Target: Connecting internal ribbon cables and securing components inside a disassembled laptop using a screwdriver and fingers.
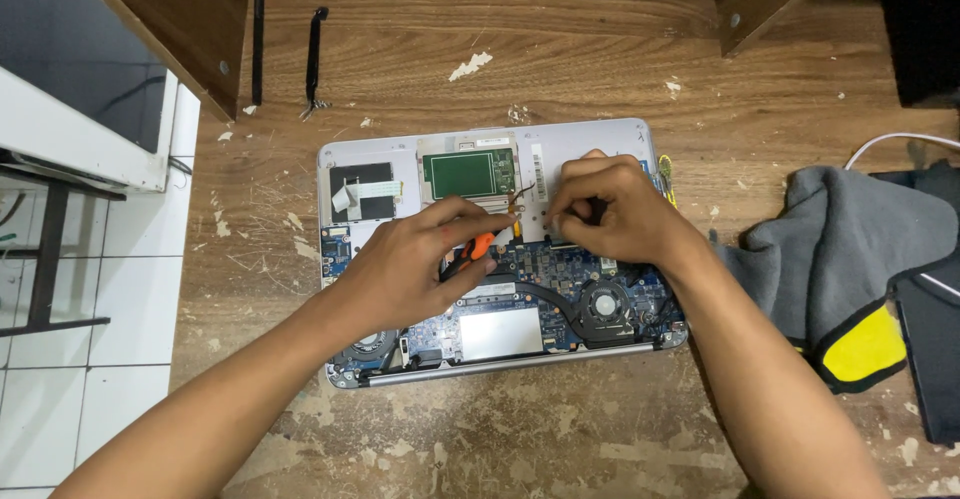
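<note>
Opened laptop [500, 249]: left hand [405, 269] pinches orange-handled tool [478, 249]; right hand [610, 209] curled, fingertips pressing on board.

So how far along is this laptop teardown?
Done: the laptop lies open with its bottom cover off, motherboard, fan and green board bare. In hand: the left hand holds an orange-handled tool by a thin cable; the right hand presses beside it. Left: boards and fan remain mounted.
</note>
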